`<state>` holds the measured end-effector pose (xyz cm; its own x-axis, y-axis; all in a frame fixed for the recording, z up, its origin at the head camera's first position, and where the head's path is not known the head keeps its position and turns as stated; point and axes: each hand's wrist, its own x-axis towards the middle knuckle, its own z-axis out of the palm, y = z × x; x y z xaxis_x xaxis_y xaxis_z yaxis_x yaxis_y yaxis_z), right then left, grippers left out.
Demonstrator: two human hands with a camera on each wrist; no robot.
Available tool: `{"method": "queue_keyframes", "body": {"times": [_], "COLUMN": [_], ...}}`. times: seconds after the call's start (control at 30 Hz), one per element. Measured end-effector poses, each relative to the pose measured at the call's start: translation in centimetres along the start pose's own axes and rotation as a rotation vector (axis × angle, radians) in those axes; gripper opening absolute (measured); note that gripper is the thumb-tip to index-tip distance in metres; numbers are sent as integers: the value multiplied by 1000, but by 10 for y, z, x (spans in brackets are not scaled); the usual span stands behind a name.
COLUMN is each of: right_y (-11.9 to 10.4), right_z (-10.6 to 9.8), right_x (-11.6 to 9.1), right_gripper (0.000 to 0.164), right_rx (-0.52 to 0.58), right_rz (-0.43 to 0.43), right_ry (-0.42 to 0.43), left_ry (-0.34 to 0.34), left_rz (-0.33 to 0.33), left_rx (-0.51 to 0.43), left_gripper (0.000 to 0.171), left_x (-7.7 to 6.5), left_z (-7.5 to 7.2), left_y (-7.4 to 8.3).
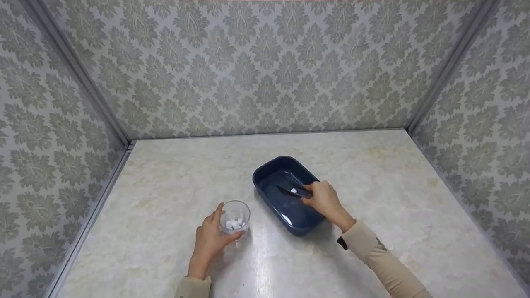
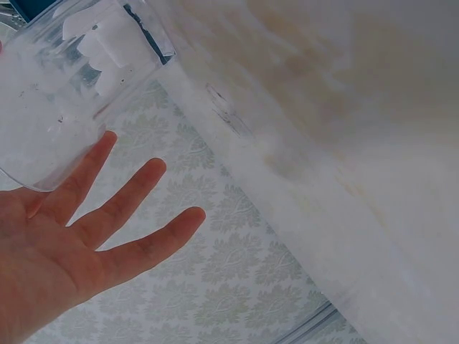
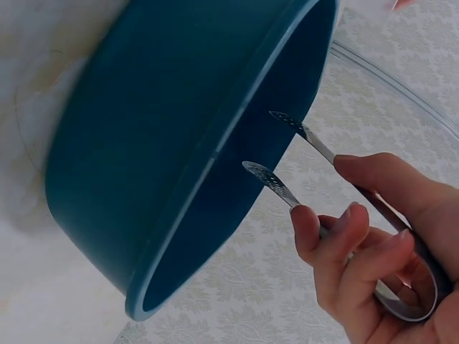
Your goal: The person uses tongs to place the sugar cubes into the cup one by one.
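Observation:
My left hand (image 1: pixel 210 236) grips a clear glass (image 1: pixel 235 217) at its sides, thumb on the right and a finger on the left. Several white cubes (image 1: pixel 234 224) lie in the glass. Three fingers spread away from the glass in the left wrist view. With my right hand (image 1: pixel 326 200) I hold metal tongs (image 3: pixel 387 215), whose tips stand apart over the inside of a dark blue dish (image 1: pixel 269 203). A small white cube (image 1: pixel 293 191) shows between the tong arms in the head view; whether they touch it I cannot tell.
The dish and glass stand on a pale marbled table (image 1: pixel 174 174), the glass to the left of the dish's near end. Patterned walls (image 1: pixel 265 74) with grey metal edging close off the back and both sides.

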<state>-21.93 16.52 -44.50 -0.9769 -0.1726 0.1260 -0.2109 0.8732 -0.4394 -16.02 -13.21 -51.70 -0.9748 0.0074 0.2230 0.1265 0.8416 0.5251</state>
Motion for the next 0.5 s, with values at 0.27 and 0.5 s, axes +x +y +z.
{"method": "queue_keyframes", "body": {"times": [0.27,0.5], "right_y": [5,9], "right_z": [3,5], "right_x": [3,4], "right_gripper": [32,22], "right_rx": [-57,-107], "right_rz": [32,10], "right_ry": [-17,11], "left_ry": [20,11], "left_rz": [14,9], "left_rx": [-30,-37], "left_gripper": [96,96], "left_x": [-2,-2], "left_z": [0,0], "left_y": [0,-1]}}
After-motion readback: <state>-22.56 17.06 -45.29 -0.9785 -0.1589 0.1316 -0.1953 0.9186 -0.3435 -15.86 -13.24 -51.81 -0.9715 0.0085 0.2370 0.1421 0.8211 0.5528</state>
